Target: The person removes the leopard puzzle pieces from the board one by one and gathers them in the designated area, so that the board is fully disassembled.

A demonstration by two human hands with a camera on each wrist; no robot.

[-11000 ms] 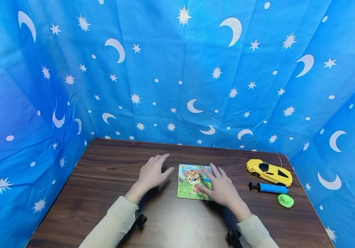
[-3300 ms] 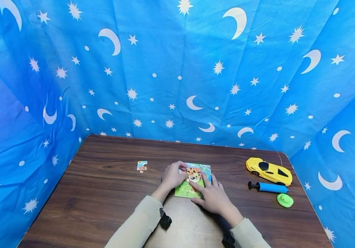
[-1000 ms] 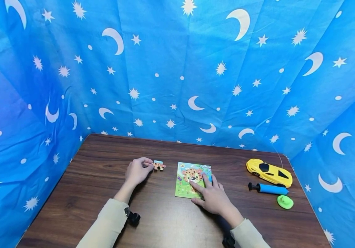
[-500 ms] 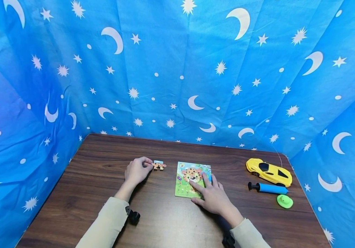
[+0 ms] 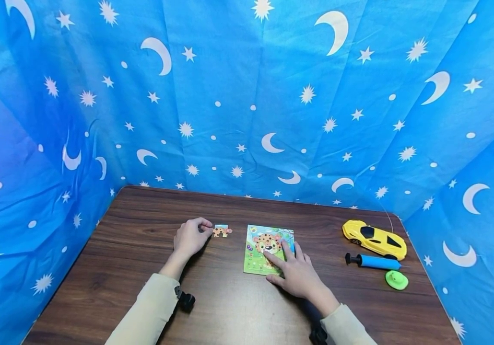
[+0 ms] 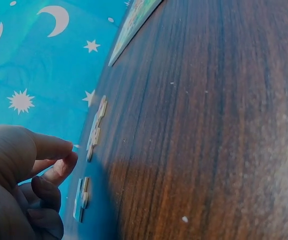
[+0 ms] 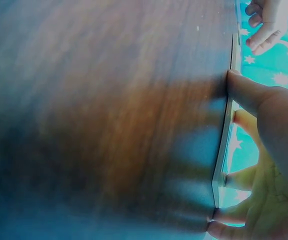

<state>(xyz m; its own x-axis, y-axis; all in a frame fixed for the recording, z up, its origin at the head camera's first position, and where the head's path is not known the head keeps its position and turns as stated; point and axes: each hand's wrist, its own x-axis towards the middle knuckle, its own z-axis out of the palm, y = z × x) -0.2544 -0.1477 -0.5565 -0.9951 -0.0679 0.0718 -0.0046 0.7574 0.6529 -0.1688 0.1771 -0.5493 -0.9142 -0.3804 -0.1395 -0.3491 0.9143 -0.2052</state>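
Note:
A leopard picture puzzle board (image 5: pixel 261 251) lies flat on the brown table (image 5: pixel 143 268). My right hand (image 5: pixel 299 275) rests on the board's near right part with straight fingers; the right wrist view shows that hand (image 7: pixel 276 130) pressing along the board's edge (image 7: pixel 225 145). My left hand (image 5: pixel 191 237) rests on the table left of the board, fingers loosely curled with nothing in them. A loose puzzle piece (image 5: pixel 221 231) lies just off its fingertips. The left wrist view shows the curled fingers (image 6: pixel 59 167) beside two flat pieces, one nearer (image 6: pixel 81 200) and one farther (image 6: pixel 96 128).
A yellow toy car (image 5: pixel 374 238), a blue hand pump (image 5: pixel 376 261) and a green round thing (image 5: pixel 396 280) sit at the table's right side. Blue star-and-moon cloth (image 5: pixel 247 105) walls in the back and both sides.
About three seconds ago my left hand was at the board; it has since moved left and a piece now lies on the table beside it. Over the last second nothing has visibly moved.

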